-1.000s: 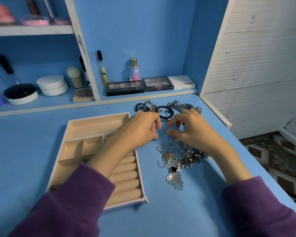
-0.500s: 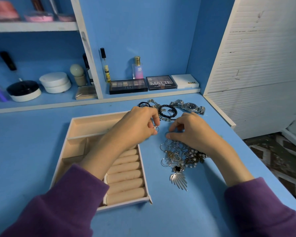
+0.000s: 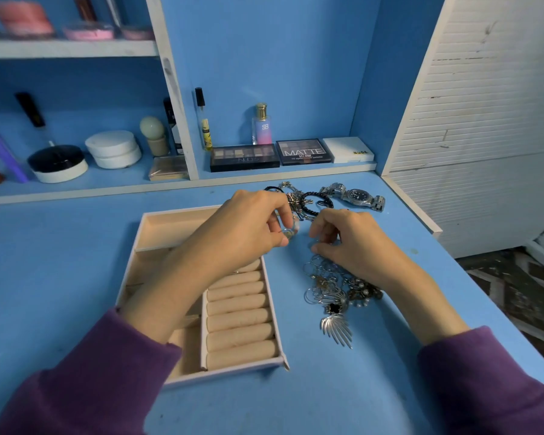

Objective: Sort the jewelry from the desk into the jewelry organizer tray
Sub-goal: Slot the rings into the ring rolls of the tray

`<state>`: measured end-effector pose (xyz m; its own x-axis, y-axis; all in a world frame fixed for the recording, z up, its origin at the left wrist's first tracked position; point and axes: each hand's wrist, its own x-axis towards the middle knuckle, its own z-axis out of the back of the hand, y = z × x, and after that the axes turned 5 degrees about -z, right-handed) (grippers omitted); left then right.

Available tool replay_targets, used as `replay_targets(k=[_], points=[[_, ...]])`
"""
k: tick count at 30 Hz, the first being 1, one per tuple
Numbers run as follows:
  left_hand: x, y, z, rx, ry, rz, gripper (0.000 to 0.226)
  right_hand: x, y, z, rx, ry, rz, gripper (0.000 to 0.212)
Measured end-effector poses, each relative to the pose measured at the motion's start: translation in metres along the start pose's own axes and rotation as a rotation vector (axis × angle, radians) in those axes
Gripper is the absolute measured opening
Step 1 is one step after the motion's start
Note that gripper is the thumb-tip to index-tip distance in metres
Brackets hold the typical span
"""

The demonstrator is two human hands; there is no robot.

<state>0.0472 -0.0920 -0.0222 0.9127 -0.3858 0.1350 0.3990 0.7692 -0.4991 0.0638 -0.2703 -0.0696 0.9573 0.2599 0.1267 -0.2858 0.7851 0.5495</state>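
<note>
A beige jewelry organizer tray point(image 3: 157, 221) lies on the blue desk, with padded ring rolls point(image 3: 239, 318) on its right side. To its right sits a tangled pile of silver jewelry point(image 3: 330, 287) with a wing-shaped pendant point(image 3: 336, 328). Behind the pile lie black bead bracelets point(image 3: 311, 199) and a silver wristwatch point(image 3: 355, 196). My left hand point(image 3: 248, 224) pinches a small silver ring point(image 3: 288, 232) just above the tray's right edge. My right hand point(image 3: 349, 243) rests on the top of the pile, its fingertips pinched on a thin silver piece.
Eyeshadow palettes point(image 3: 245, 157), a perfume bottle point(image 3: 261, 125) and jars point(image 3: 113, 149) stand on the low shelf behind the desk. A white slatted panel point(image 3: 484, 105) bounds the right side, where the desk edge drops to the floor.
My left hand has lifted a small ring from the pile and drawn it slightly toward the tray. My right hand stayed on the pile, fingers curling tighter.
</note>
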Motion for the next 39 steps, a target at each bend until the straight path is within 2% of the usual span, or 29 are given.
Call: replay_targets(k=[5, 10, 13, 17, 30, 39], points=[[-0.026, 0.011, 0.012, -0.008, -0.084, 0.009, 0.010, -0.004, 0.013, -0.002, 0.154, -0.074, 0.019, 0.012], [-0.060, 0.034, 0.012, -0.068, -0.221, 0.041, 0.009, -0.011, 0.050, -0.013, 0.322, -0.052, 0.171, 0.010], [-0.070, 0.044, 0.010, -0.102, -0.320, 0.052, 0.008, -0.009, 0.061, -0.025, 0.263, -0.059, 0.300, 0.005], [-0.073, 0.048, 0.010, -0.133, -0.370, 0.030, 0.008, -0.005, 0.060, -0.036, 0.105, -0.088, 0.417, 0.003], [-0.076, 0.057, 0.004, -0.102, -0.324, 0.017, 0.004, -0.009, 0.056, -0.031, 0.105, -0.001, 0.356, 0.012], [-0.077, 0.057, 0.005, -0.102, -0.320, -0.001, 0.003, -0.009, 0.055, -0.033, 0.126, 0.018, 0.320, 0.010]])
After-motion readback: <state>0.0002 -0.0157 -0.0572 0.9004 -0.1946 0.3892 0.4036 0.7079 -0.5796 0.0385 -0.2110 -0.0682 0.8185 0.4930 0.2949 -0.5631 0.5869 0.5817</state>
